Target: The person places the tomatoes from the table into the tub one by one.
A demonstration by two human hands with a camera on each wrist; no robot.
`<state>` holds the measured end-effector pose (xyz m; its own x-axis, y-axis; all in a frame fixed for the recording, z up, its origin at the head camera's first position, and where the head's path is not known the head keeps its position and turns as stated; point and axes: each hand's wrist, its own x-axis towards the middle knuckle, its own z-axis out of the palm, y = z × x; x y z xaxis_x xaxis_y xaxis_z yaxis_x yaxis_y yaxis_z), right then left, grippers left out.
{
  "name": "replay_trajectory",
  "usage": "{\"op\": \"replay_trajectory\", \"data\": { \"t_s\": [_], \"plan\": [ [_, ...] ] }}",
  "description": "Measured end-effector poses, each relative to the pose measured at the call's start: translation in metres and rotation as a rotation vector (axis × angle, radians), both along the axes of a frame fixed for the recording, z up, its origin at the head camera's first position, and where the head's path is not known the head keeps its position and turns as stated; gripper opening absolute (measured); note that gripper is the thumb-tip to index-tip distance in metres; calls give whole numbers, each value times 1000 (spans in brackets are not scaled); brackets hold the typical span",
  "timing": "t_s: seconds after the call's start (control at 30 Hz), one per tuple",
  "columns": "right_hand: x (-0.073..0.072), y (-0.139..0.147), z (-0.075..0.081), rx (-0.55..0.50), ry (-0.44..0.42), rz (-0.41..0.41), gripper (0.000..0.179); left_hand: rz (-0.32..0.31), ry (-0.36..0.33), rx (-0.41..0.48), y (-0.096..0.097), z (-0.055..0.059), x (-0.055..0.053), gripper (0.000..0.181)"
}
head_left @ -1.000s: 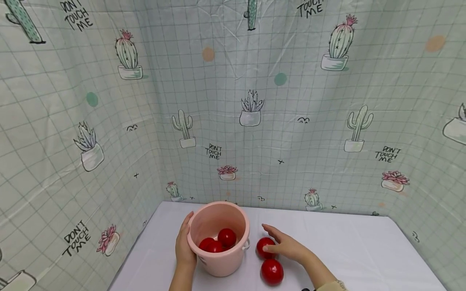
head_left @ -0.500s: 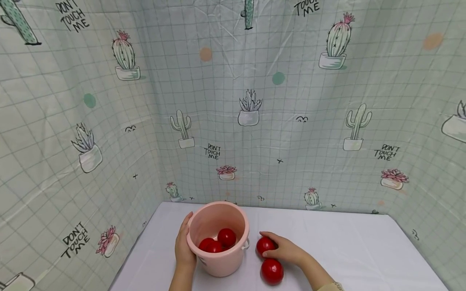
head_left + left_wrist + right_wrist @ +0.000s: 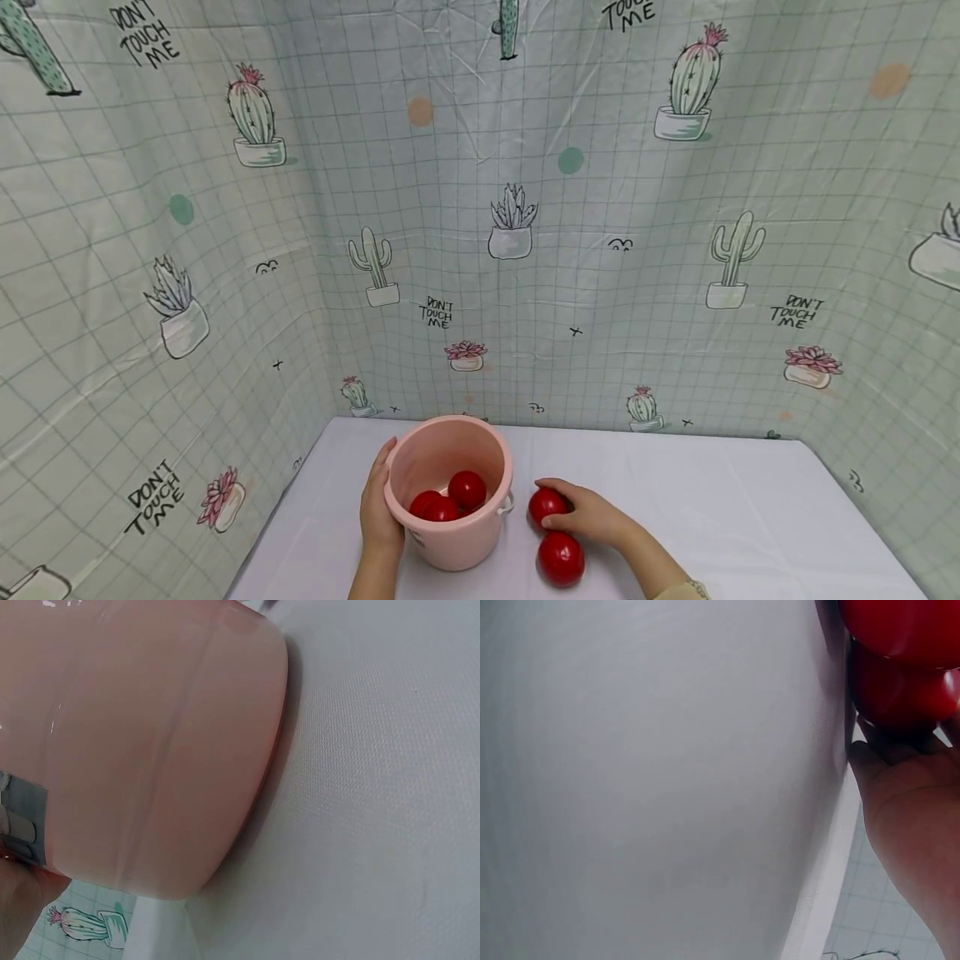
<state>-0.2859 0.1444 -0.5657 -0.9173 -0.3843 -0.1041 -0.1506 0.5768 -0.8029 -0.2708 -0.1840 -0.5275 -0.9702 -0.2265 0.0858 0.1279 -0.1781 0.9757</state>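
A pink bucket (image 3: 453,542) stands upright on the table, with three glossy round red balls (image 3: 467,490) visible inside. My left hand (image 3: 381,508) lies along the bucket's left side, fingers extended up toward the rim; part of it also shows at the lower left of the left wrist view. To the right of the bucket, my right hand (image 3: 592,517) grips another glossy red ball (image 3: 546,507) between thumb and fingers. A similar red ball (image 3: 561,558) sits just in front of it, close to the thumb. In the right wrist view both balls overlap beside the hand (image 3: 915,817).
A white cloth covers the table (image 3: 735,508). Behind it and along both sides hangs a grid-patterned curtain (image 3: 540,325) printed with cacti. The bucket's small handle lug (image 3: 507,503) faces the right hand.
My right hand has lowered and its fingers have closed around the farther loose ball. The left hand and bucket have stayed in place.
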Motion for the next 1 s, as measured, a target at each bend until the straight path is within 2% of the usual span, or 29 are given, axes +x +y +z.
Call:
{"op": "replay_trajectory", "data": {
  "t_s": [0.47,1.0],
  "plan": [
    [-2,5,-1,-34,27,-8,61,-18,8,20,-2,-1,0,46],
    [-3,9,12,-37,64,-18,59,-1,-4,17,0,0,-1,44]
  ]
}}
